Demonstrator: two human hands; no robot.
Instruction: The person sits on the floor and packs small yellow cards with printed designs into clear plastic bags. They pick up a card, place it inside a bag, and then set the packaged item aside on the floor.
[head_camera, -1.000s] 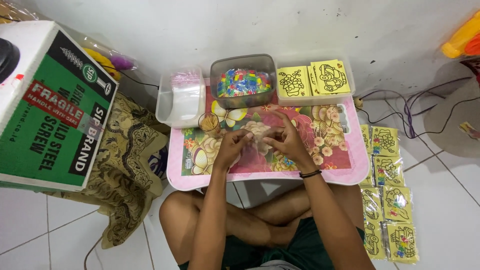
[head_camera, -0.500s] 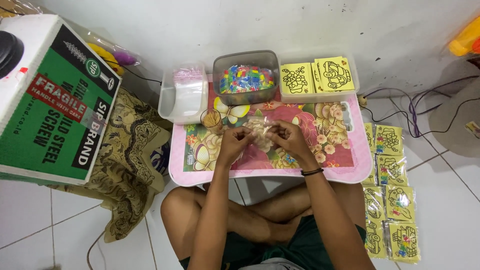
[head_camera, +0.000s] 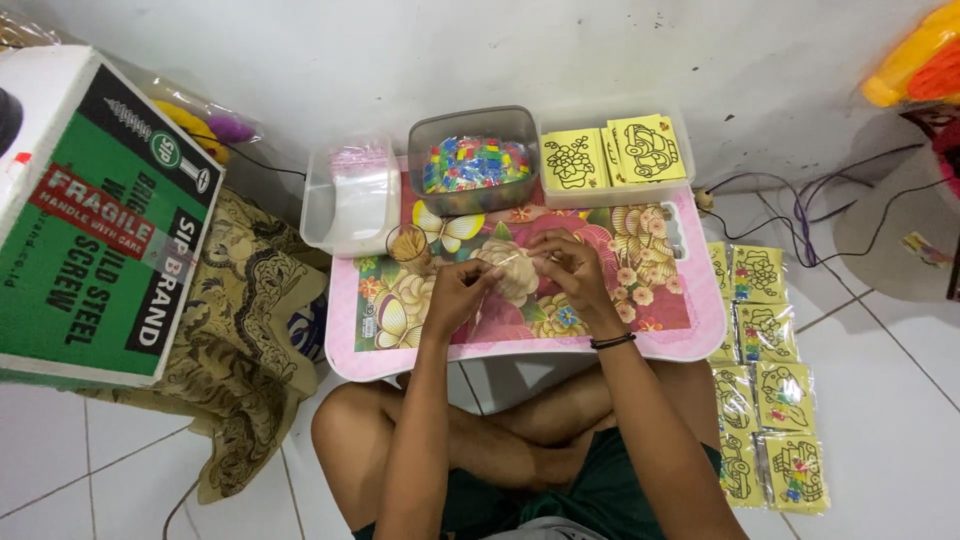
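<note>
You sit cross-legged on the tiled floor (head_camera: 880, 400) with a small pink counter (head_camera: 690, 340) over your lap, so both forearms reach it without stretching. Your left hand (head_camera: 458, 292) and right hand (head_camera: 568, 268) meet above the middle of the counter, close together.

Between them runs a thin pale stick (head_camera: 508, 260). It looks pinched at each end, one end toward each hand; the item is too small to identify further. The fingers of both hands are curled nearly closed, thumb against fingertips in a fine pinch. Whether anything else lies within either grip cannot be told.

Supplies are arranged along the far edge of the counter, within one reach:
- A grey tub (head_camera: 428, 135) of small multicoloured packets sits straight ahead.
- A clear tray of yellow picture cards (head_camera: 615, 152) sits to its right.
- A clear bin (head_camera: 352, 195) holding plastic bags sits to its left, partly off the counter.
- A small clear cup (head_camera: 407, 245) stands just beside your left hand.

A row of bagged yellow cards (head_camera: 770, 390) lies on the floor at your right side, apart from the loose stock. A green cardboard box (head_camera: 90, 210) stands well to your left.
</note>
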